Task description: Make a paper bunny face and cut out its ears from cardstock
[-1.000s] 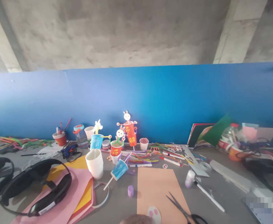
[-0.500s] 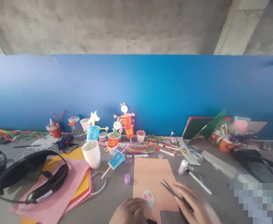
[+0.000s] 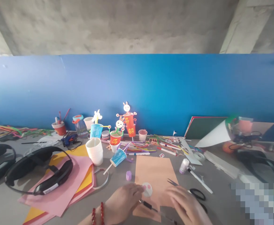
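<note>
The fingers of my left hand [image 3: 125, 198], with red bead bracelets at the wrist, pinch the left edge of a small white paper disc [image 3: 147, 189] with pink spots. Beneath the disc lies a sheet of orange paper [image 3: 152, 168]. Beside my left fingers a black-capped pen [image 3: 148, 206] slants towards the lower right. My right hand [image 3: 186, 203] is open over the orange paper's right side, fingers loosely curved, nothing visible in them. Scissors [image 3: 198, 193] with black handles lie behind it, partly hidden by the fingers.
A glue stick [image 3: 184, 166] and a white marker [image 3: 201, 181] lie at the right. Paper cups [image 3: 94, 151], a blue cup on a stick [image 3: 118, 157] and rabbit figures [image 3: 129, 120] stand ahead. Left are a black headset [image 3: 38, 172] and pink paper [image 3: 59, 181]. A curled sheet [image 3: 214, 134] leans at the back.
My right hand has let go of the scissors, which now lie on the table. My left hand has moved up slightly with the disc. The green sheet at the back right has curled over, showing white.
</note>
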`<move>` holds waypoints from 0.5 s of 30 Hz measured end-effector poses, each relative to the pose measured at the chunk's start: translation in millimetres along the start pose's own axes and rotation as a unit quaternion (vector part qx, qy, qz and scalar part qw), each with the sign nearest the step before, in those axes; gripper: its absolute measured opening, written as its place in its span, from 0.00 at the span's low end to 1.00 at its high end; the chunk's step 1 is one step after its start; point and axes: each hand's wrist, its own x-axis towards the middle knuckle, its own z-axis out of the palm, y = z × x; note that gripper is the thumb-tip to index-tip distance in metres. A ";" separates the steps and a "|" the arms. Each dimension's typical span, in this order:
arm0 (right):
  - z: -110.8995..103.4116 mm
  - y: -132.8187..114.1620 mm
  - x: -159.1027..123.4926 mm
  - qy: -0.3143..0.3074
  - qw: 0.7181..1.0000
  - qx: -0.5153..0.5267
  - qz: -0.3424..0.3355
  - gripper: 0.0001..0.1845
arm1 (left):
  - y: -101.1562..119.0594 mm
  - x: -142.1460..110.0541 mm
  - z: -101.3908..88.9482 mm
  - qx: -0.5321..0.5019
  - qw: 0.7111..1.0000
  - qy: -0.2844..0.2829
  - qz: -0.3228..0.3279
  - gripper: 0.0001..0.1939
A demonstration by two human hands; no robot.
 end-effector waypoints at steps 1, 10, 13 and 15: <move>0.7 -12.9 3.7 -0.036 0.997 0.062 0.009 0.14 | -2.0 0.9 -3.2 -0.005 1.000 -0.022 0.014 0.18; 24.3 -45.5 18.7 -0.130 0.773 0.584 0.211 0.36 | -5.0 4.3 11.6 -0.082 0.995 0.043 -0.028 0.09; 34.1 -53.3 37.0 -0.058 0.792 0.541 0.276 0.25 | 1.8 11.1 16.3 -0.067 0.996 0.045 -0.045 0.10; 35.5 -59.1 48.6 -0.040 0.802 0.508 0.313 0.27 | 9.1 12.4 14.5 -0.079 0.994 0.034 -0.068 0.12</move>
